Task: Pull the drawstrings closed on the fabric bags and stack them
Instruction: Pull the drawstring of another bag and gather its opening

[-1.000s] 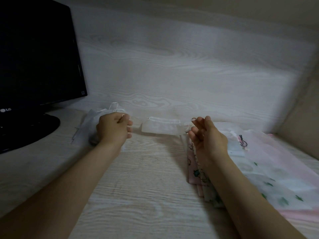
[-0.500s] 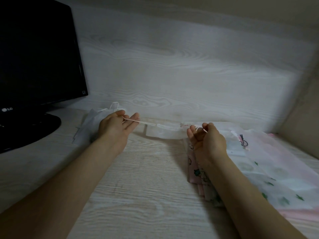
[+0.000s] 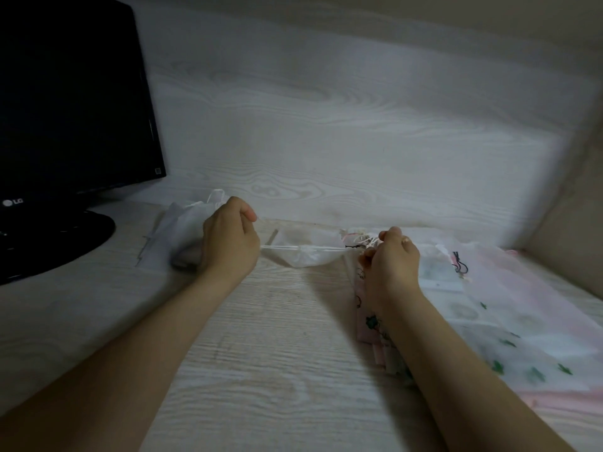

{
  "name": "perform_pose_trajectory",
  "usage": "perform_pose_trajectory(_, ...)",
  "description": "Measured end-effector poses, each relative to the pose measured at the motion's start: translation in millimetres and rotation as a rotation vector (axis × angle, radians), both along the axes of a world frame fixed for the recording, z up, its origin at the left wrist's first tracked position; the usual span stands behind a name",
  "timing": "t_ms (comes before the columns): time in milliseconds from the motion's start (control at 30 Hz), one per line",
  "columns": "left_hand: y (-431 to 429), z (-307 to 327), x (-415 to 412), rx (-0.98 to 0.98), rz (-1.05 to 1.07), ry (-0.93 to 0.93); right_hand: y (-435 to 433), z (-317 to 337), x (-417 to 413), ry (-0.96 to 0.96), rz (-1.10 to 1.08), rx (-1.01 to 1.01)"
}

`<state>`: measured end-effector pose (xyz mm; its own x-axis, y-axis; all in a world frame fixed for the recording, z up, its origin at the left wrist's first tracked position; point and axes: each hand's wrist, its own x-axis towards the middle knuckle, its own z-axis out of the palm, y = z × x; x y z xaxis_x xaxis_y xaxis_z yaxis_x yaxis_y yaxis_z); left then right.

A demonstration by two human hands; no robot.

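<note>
A small white fabric bag (image 3: 308, 254) hangs between my two hands above the desk, its mouth gathered along a taut white drawstring (image 3: 280, 247). My left hand (image 3: 228, 238) grips the left end of the string. My right hand (image 3: 390, 259) pinches the right end. Behind my left hand lies a heap of white bags (image 3: 177, 228). Under and beside my right hand lies a spread of printed pink and white bags (image 3: 489, 308), some with green motifs and one with a black cord (image 3: 460, 264).
A black monitor (image 3: 71, 102) on a round base (image 3: 49, 243) stands at the left. The pale wood-grain desk (image 3: 261, 337) meets a wood-grain back wall (image 3: 326, 141). A beige side wall (image 3: 567, 230) closes the right.
My hands have pulled apart with the string ends. The bag's mouth has bunched up and the string between my hands has gone taut. Both hands have curled tighter.
</note>
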<state>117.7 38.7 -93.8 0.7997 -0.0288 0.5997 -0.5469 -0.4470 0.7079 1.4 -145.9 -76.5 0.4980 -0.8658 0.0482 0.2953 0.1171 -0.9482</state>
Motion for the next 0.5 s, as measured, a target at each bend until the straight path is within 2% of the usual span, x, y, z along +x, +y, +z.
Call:
perform_pose_trajectory(133, 0.5, -6.2, 5.2, 0.251, -0.048, -0.156, 2.3, -5.1, 2.3, 0.109, -0.106, -0.214)
perform_pose_trajectory(200, 0.6, -5.6, 6.4, 0.372, -0.094, -0.220, 5.5, -3.8, -1.0, 0.105, -0.146, -0.429)
perform_pose_trajectory(267, 3.0, -5.7, 5.1, 0.460, -0.131, -0.270, 9.2, -2.8, -6.5, 0.113, -0.185, -0.738)
perform_pose_trajectory(367, 9.4, -7.8, 3.8, 0.488, -0.188, -0.292, 8.6, -9.1, -7.9, 0.153, -0.165, -1.057)
perform_pose_trajectory(500, 14.5, -11.5, 11.6, 0.493, -0.219, -0.340, 5.6, -14.7, -11.1, 0.403, -0.062, -1.231)
